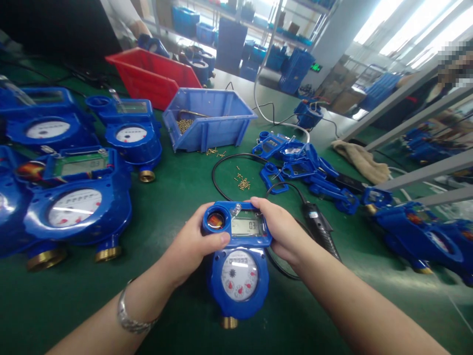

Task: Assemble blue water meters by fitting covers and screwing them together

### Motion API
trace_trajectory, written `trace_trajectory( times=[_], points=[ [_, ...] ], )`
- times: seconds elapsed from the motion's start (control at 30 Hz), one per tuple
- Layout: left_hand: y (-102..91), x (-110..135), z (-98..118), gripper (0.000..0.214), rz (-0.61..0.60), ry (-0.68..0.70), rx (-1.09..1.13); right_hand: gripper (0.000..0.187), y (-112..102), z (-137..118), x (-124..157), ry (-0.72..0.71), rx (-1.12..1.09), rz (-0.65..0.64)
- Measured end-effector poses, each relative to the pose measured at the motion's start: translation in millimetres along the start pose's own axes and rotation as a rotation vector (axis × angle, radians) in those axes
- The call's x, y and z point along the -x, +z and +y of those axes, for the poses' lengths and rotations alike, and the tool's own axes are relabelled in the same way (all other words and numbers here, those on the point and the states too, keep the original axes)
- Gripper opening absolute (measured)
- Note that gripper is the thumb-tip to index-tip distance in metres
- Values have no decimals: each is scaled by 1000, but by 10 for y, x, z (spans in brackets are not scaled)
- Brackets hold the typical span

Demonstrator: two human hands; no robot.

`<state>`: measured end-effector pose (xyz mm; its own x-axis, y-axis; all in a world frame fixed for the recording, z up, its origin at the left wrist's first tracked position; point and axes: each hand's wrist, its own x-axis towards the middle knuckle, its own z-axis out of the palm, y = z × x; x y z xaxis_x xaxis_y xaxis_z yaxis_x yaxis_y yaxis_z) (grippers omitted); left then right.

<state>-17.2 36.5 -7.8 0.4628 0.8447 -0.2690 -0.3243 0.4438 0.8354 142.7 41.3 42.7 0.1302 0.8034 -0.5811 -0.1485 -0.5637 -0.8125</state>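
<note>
A blue water meter with a white dial and a lit display stands in front of me on the green bench. On its upper part lies a blue cover that frames the display and a round opening. My left hand grips the cover's left side, thumb across its front. My right hand is closed around the right side, fingers at the top edge; some fingertips are hidden behind it. A black electric screwdriver with a cable lies just right of my right hand.
Several water meters stand at left, more at right. Behind are a blue bin with small brass screws, a red bin, loose screws and a pile of blue covers. A co-worker's arm reaches in at the back.
</note>
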Motion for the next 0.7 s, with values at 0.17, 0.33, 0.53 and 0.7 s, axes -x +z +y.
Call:
trace_trajectory(
  times=[0.17, 0.33, 0.53, 0.7],
  points=[
    [15, 10, 18, 68, 2, -8, -14, 29, 48, 8, 13, 152, -80, -15],
    [12, 10, 27, 66, 2, -24, 0, 25, 62, 41, -6, 159, -121, -14],
    [5, 36, 40, 63, -3, -35, 0, 22, 59, 102, -65, 117, -114, 20],
    [4, 35, 35, 64, -7, -19, -2, 24, 38, 130, -98, 87, -99, 40]
  ],
)
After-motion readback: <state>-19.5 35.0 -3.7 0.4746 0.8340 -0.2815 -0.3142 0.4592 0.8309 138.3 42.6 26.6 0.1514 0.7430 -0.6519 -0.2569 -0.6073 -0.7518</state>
